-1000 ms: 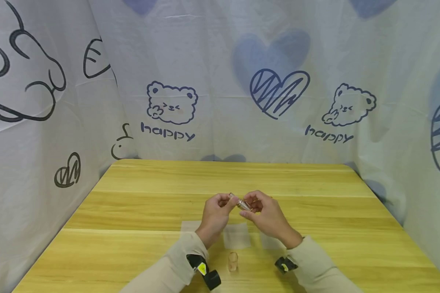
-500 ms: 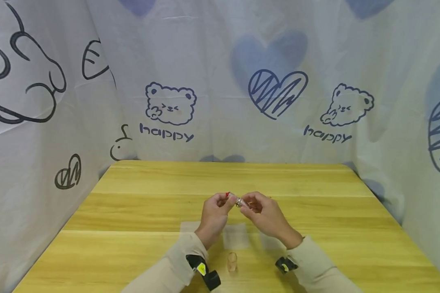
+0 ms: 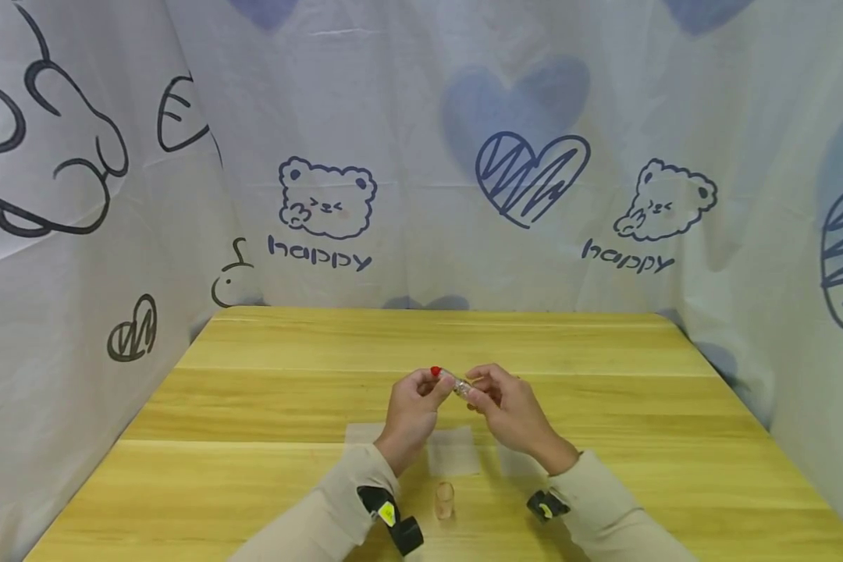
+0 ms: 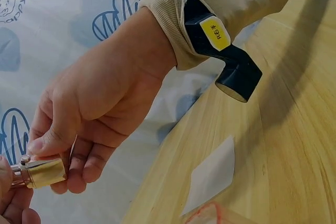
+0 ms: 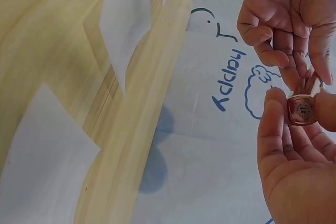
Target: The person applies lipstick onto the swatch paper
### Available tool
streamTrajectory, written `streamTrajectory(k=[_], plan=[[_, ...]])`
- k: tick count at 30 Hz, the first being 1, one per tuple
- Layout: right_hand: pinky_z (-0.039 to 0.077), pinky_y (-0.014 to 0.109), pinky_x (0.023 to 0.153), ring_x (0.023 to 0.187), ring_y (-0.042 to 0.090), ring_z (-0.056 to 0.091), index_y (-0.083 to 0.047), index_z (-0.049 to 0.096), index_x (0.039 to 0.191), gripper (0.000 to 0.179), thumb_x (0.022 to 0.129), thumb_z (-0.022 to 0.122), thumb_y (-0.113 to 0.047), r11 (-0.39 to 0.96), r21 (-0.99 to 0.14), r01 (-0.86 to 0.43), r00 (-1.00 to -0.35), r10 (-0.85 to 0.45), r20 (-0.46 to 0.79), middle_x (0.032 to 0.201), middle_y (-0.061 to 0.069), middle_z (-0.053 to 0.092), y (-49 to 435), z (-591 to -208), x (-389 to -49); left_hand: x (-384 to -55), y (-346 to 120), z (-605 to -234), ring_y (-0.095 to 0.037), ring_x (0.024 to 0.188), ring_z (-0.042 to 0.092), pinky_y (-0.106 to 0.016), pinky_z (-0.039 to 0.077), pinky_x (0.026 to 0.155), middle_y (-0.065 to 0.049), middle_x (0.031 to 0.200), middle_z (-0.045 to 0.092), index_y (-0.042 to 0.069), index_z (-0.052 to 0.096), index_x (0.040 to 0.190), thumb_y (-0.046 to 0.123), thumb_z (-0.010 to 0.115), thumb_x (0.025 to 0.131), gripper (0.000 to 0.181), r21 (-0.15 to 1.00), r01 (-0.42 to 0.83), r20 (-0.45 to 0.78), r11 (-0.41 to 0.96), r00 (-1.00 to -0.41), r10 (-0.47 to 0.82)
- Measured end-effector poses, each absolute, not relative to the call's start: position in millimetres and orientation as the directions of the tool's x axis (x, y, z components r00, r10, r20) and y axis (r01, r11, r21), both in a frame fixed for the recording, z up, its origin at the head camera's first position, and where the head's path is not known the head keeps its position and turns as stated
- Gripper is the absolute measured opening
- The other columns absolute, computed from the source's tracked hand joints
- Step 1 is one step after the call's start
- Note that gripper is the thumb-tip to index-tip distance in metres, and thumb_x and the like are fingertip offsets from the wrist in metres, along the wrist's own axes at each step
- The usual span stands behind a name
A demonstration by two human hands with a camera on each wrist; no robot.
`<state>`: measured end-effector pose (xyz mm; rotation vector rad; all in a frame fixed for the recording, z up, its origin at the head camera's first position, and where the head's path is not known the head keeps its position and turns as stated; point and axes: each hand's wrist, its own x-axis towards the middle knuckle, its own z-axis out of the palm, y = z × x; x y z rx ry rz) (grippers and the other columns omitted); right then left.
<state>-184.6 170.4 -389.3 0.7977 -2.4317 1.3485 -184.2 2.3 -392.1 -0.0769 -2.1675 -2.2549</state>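
Observation:
A lipstick (image 3: 460,387) in a shiny rose-gold tube is held between both hands above the table. Its red tip (image 3: 435,371) sticks out at the upper left, beside the left fingers. My left hand (image 3: 413,407) pinches the tube near that red end. With thumb and fingers, my right hand (image 3: 516,410) grips the base; the left wrist view shows the gold base (image 4: 46,173) under its thumb. A round label (image 5: 303,110) faces the camera on the base's end in the right wrist view. A clear, pinkish cap (image 3: 446,501) lies on the table between the forearms.
White paper squares lie on the wooden table (image 3: 253,406): one in the middle (image 3: 453,453), others partly behind the left and right wrists. Black camera mounts sit on the left cuff (image 3: 390,519) and right cuff (image 3: 548,507). Printed curtains (image 3: 421,156) enclose the back and sides.
The red lipstick tip has come into sight at the tube's upper left end, where none showed a second ago. The right fingers have shifted round the base; both hands stay in place.

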Motion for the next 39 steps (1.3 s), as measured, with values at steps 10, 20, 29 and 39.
streamTrajectory(k=[10,20,29,39], plan=[[0.056,0.029,0.073,0.087,0.023,0.067,0.001,0.059,0.118,0.023,0.098,0.058,-0.01,0.451,-0.743,-0.494,-0.867,-0.313,0.387,0.102,0.014,0.068,171.7,-384.8,-182.9,-184.8,3.8,-392.7,-0.017,0.09,0.056,-0.042,0.048,0.087,-0.007,0.094,0.064,-0.002,0.066,0.103,0.026,0.066,0.094,0.029,0.997,0.048,0.048,-0.052,-0.999,-0.008],[0.055,0.027,0.07,0.08,0.015,0.063,-0.003,0.061,0.113,0.029,0.086,0.073,-0.004,0.497,-0.698,-0.516,-0.856,-0.272,0.439,0.093,0.004,0.065,170.6,-385.3,-182.9,-184.7,4.7,-391.9,-0.017,0.09,0.057,-0.039,0.048,0.086,-0.006,0.092,0.064,0.0,0.065,0.099,0.029,0.067,0.093,0.03,0.997,0.035,0.035,-0.061,-0.999,-0.014],[0.055,0.026,0.067,0.077,0.013,0.063,-0.002,0.064,0.11,0.021,0.089,0.069,-0.004,0.499,-0.682,-0.534,-0.845,-0.306,0.438,0.088,0.002,0.066,172.8,-386.6,-183.0,-183.5,3.7,-396.0,-0.016,0.09,0.055,-0.038,0.047,0.085,-0.004,0.093,0.062,0.0,0.065,0.101,0.026,0.066,0.094,0.026,0.997,0.016,0.016,-0.077,-1.0,-0.006],[0.054,0.028,0.071,0.082,0.013,0.065,-0.006,0.067,0.107,0.017,0.093,0.068,-0.014,0.54,-0.667,-0.513,-0.858,-0.323,0.399,0.095,0.002,0.068,170.9,-382.0,-185.5,-187.7,-1.3,-398.3,-0.013,0.079,0.057,-0.026,0.047,0.065,-0.004,0.088,0.065,-0.002,0.065,0.103,0.032,0.067,0.093,0.035,0.993,0.026,0.028,-0.114,-0.999,0.022]])
